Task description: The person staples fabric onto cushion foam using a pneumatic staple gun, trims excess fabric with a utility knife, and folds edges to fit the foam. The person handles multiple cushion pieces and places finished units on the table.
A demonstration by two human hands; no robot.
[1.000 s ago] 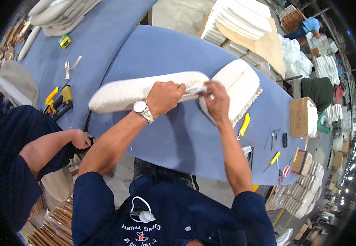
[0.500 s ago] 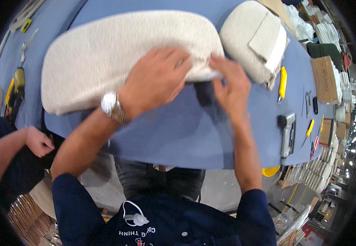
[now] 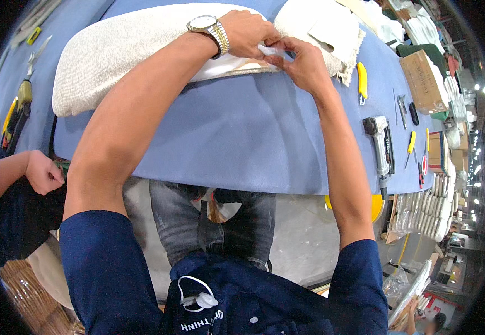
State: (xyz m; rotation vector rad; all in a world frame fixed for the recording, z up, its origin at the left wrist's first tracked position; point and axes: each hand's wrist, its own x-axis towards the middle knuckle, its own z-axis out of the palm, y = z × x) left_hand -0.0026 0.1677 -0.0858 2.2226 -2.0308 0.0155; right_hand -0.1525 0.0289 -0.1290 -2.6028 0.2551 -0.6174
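A long cushion point(image 3: 103, 70) in beige woven fabric lies across the blue-covered table. Along its near edge the cover is pulled back, baring white padding. At its right end, my left hand point(image 3: 245, 34), wearing a metal watch point(image 3: 209, 25), is closed with its fingertips on a bit of white material point(image 3: 270, 51). My right hand point(image 3: 306, 64) meets it there, thumb and fingers pinching the same white piece. Right beside them rests a smaller beige cushion point(image 3: 298, 22) with a frayed fabric edge, partly behind my fingers.
On the table's right lie a yellow-handled cutter point(image 3: 362, 81), a grey pneumatic staple gun point(image 3: 379, 142) and several small hand tools. More tools, including scissors point(image 3: 31, 67), lie at the left. Another person's hand point(image 3: 44, 173) is at the left edge. A cardboard box point(image 3: 423, 81) stands far right.
Both hands have moved farther away and come together at the cushion's right end. The cushion's near edge now shows white padding. The view has shifted, with the table lower-edge appearing higher.
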